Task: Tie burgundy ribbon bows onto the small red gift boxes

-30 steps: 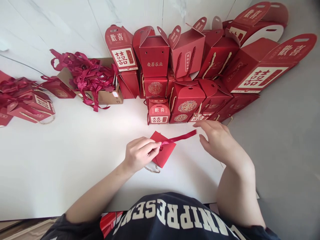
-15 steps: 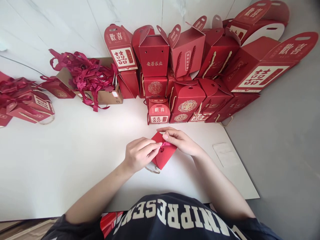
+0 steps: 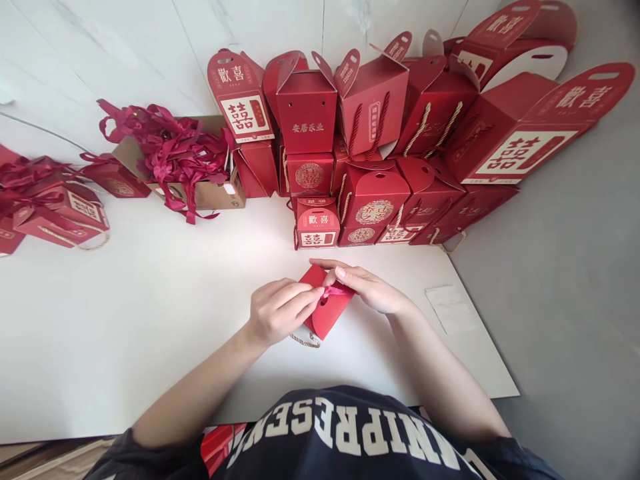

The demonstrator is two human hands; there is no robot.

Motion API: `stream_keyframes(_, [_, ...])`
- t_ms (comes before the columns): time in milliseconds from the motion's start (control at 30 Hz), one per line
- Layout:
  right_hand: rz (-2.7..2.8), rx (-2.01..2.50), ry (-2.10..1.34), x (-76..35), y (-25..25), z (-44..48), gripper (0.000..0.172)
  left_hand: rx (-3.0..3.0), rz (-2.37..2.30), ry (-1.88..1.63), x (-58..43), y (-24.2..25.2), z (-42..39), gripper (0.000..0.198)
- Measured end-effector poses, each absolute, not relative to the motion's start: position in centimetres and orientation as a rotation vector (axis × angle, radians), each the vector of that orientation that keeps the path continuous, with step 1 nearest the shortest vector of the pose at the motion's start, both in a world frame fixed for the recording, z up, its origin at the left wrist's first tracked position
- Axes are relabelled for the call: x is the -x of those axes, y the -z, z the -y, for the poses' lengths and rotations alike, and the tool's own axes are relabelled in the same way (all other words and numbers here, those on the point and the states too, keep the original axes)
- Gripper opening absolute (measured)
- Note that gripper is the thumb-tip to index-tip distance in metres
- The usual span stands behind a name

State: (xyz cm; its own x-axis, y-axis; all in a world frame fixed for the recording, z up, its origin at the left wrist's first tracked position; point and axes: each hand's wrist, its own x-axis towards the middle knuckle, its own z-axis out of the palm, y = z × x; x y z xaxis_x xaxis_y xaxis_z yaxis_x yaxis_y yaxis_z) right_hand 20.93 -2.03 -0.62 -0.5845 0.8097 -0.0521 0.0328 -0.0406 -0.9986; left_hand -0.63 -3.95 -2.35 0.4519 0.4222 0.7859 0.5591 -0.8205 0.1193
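A small red gift box [image 3: 331, 313] with a rope handle lies on the white table [image 3: 150, 300] in front of me. A dark red ribbon [image 3: 334, 291] runs across its top. My left hand [image 3: 280, 310] pinches the ribbon at the box's left side, fingers closed. My right hand [image 3: 367, 287] rests on the box from the right, its fingers bent over the ribbon and gripping it.
Red gift boxes [image 3: 370, 133] are piled high along the table's far edge. A cardboard box of loose red ribbons [image 3: 173, 150] stands at the back left. More ribboned boxes [image 3: 55, 207] lie at the far left. A white paper slip [image 3: 450, 307] lies at the right.
A second ago my right hand was open to the right with the ribbon stretched out toward it. It has come in onto the box and closed on the ribbon. My left hand has stayed put.
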Motion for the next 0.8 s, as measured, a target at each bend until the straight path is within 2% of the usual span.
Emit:
stream_keyframes(167, [1.52, 0.893, -1.764, -20.6, 0.9, 2.1, 0.039, 2.54, 0.858, 1.28, 0.6, 2.3, 4.0, 0.02])
stream_keyframes(333, [1.631, 0.851, -1.748, -20.7, 0.4, 2.2, 0.041, 2.547, 0.842, 1.263, 0.8, 2.4, 4.0, 0.025])
stream_keyframes(467, [1.429, 0.86, -1.824, -20.6, 0.8, 2.2, 0.04, 2.531, 0.823, 1.249, 0.9, 2.4, 4.1, 0.024])
stream_keyframes(667, [1.464, 0.919, -1.767, -20.7, 1.1, 2.3, 0.025, 2.552, 0.828, 1.216, 0.9, 2.2, 4.2, 0.023])
stream_keyframes(800, [1.507, 0.942, -1.73, -21.0, 1.1, 2.5, 0.022, 2.723, 0.909, 1.069, 1.4, 0.8, 3.7, 0.023])
